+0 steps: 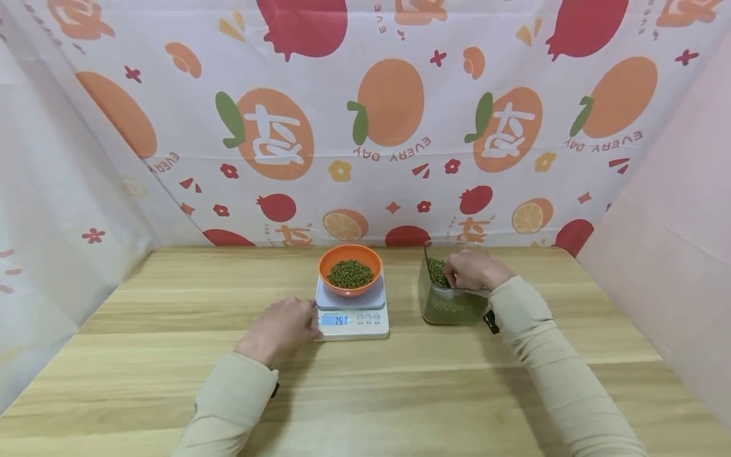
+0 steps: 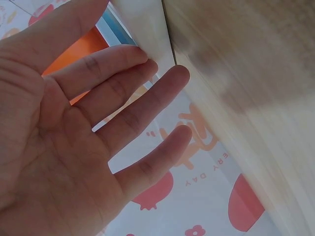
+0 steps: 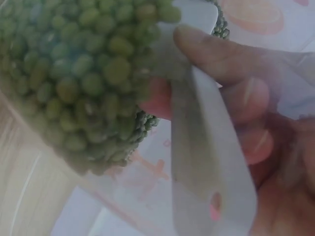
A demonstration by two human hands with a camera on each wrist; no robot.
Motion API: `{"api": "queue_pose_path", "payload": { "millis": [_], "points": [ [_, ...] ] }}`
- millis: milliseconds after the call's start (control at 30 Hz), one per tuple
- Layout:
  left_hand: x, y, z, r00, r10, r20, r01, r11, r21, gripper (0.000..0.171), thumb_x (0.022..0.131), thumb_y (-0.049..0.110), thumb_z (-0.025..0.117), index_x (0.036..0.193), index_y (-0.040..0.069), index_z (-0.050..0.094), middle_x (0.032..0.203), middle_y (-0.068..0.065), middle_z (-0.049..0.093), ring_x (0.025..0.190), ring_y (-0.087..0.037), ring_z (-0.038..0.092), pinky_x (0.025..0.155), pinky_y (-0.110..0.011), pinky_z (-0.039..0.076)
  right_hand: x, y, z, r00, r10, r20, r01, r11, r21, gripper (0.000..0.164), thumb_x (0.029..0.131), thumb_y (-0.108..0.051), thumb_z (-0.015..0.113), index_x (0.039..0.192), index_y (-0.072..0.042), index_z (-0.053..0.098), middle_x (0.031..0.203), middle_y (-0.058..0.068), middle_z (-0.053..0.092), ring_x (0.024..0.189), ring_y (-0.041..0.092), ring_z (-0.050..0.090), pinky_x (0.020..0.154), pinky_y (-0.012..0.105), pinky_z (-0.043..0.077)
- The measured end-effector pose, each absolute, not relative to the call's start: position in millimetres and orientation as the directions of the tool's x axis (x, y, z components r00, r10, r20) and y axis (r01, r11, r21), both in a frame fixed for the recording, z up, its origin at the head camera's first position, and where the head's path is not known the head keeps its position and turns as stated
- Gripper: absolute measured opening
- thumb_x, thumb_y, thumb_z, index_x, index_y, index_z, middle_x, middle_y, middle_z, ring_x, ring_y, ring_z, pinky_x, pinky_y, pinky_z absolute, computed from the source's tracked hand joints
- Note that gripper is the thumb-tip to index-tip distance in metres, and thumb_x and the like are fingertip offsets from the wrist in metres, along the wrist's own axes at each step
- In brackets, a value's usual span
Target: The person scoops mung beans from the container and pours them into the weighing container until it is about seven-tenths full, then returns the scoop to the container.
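Note:
An orange bowl [image 1: 351,270] with green mung beans [image 1: 351,275] in it stands on a white digital kitchen scale [image 1: 342,333], whose display is lit. At the scale's left edge is my left hand [image 1: 283,327]; in the left wrist view the left hand [image 2: 93,118] has its fingers extended and spread. Inside a clear container [image 1: 451,311] of mung beans, my right hand [image 1: 471,270] grips a white scoop [image 3: 209,162] by its handle, which has a hole near the end. The scoop's front part is partly hidden by fingers and beans.
All of this stands on a wooden table [image 1: 371,393]. A white fruit-print cloth [image 1: 394,184] hangs behind the table, close to the bowl and container, and pale cloth [image 1: 674,254] hangs along the sides.

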State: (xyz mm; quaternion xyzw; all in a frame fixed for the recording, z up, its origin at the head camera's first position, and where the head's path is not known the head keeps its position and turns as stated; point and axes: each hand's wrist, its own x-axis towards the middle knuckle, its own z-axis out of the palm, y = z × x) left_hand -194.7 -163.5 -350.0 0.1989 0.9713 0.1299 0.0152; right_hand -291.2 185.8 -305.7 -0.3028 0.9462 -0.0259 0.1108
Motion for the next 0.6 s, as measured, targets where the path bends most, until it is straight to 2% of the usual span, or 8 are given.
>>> {"api": "queue_pose_path", "payload": {
  "millis": [167,300,467,600],
  "points": [
    [-193.9,-162.2,-350.6,-0.924,0.382,0.026,0.376,0.891,0.254,0.023,0.08,0.014,0.087,0.076,0.007,0.066,0.071,0.0,0.056,0.061,-0.016,0.046,0.06,-0.032,0.041,-292.6,186.4,-308.8,-0.798,-0.577,-0.171,-0.568,0.816,-0.106,0.027,0.076,0.012,0.055,0.069,-0.013,0.063,0.072,-0.002,0.058,0.067,0.015,0.053,0.061,0.029,0.043],
    [-193.9,-161.2,-352.1,-0.921,0.388,0.024,0.38,0.886,0.264,0.022,0.08,0.014,0.087,0.078,0.007,0.066,0.07,0.0,0.055,0.061,-0.015,0.046,0.06,-0.031,0.041,-293.7,186.3,-310.8,-0.802,-0.559,-0.209,-0.554,0.828,-0.086,0.025,0.077,0.009,0.056,0.069,-0.014,0.063,0.072,-0.003,0.057,0.067,0.014,0.053,0.061,0.028,0.042],
    [-194.4,-161.4,-351.3,-0.915,0.401,0.04,0.397,0.881,0.258,0.025,0.081,0.014,0.086,0.075,0.009,0.063,0.069,0.001,0.054,0.061,-0.014,0.046,0.06,-0.031,0.042,-295.2,187.1,-310.6,-0.804,-0.547,-0.231,-0.534,0.837,-0.121,0.025,0.078,0.011,0.053,0.072,-0.012,0.062,0.075,0.0,0.058,0.069,0.016,0.053,0.062,0.029,0.042],
    [-195.8,-162.0,-351.6,-0.919,0.392,0.03,0.386,0.886,0.255,0.023,0.081,0.015,0.086,0.079,0.007,0.065,0.068,0.001,0.054,0.061,-0.015,0.046,0.06,-0.031,0.041,-295.3,189.0,-311.6,-0.808,-0.539,-0.239,-0.519,0.842,-0.145,0.025,0.08,0.011,0.054,0.075,-0.011,0.062,0.08,0.001,0.059,0.074,0.018,0.054,0.066,0.03,0.045]
  ]
}}
